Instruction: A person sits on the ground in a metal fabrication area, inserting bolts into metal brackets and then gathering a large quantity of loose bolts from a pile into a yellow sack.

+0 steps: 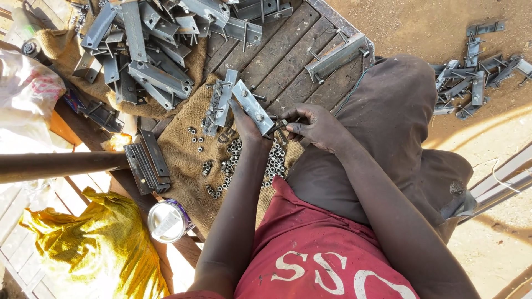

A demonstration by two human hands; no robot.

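Steel bracket [252, 106] sits clamped in our left hand [247, 128] above the burlap sack [183, 155]; our right hand [317, 127] pinches a bolt [279, 126] just beside the bracket.

1. The bracket [252, 106] in my left hand [246, 128] is grey metal, smooth, with a dull sheen.
2. The bolt [279, 126] at my right hand [318, 127] is dark metal.
3. The nuts [233, 149] are small bright metal.
4. The sacking [183, 149] beneath is coarse brown woven cloth.
5. The bench planks [282, 50] are rough, weathered wood.
6. The near-left bag [94, 243] is yellow, crinkled, slightly glossy.
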